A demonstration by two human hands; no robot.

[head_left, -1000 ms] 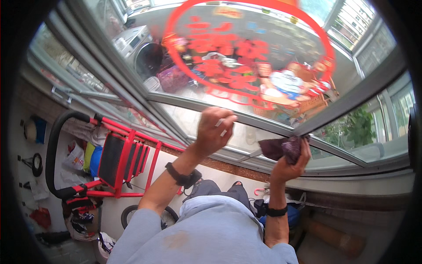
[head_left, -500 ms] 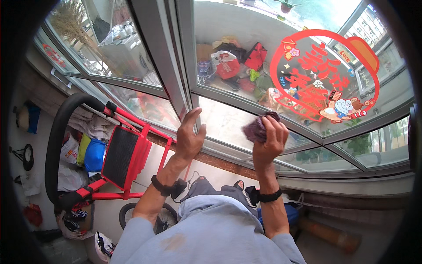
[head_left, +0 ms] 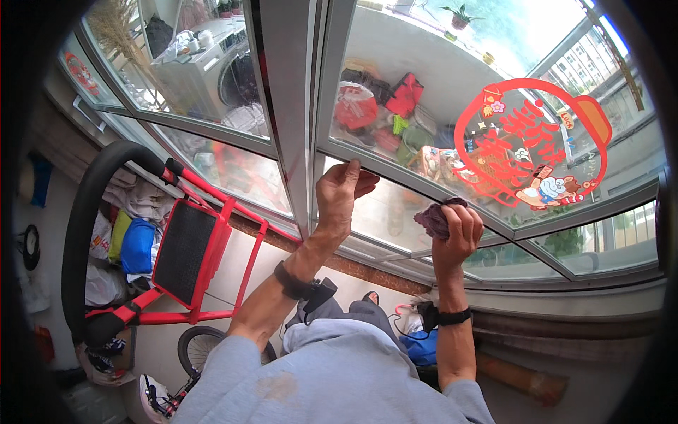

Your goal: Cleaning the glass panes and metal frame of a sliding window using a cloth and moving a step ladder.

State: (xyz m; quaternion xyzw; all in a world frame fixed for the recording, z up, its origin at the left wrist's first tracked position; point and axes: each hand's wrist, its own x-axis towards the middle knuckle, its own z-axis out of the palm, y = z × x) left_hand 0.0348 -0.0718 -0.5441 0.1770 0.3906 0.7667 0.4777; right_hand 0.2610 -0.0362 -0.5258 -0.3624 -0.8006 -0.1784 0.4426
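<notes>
My right hand grips a bunched dark purple cloth and presses it against the window glass. My left hand rests on the grey horizontal window bar, fingers hooked over it, holding nothing loose. Both wrists wear dark bands. A red round paper decoration is stuck to the pane just right of the cloth. The thick grey vertical frame post rises left of my left hand.
A red folding cart with a black curved handle stands at the left, bags piled behind it. A small wheel lies on the floor below. A washing machine and heaped bags show in or through the glass.
Both hands have shifted left along the glass with the view. The cloth hand now sits left of the red decoration, and the left hand hooks the bar near the post.
</notes>
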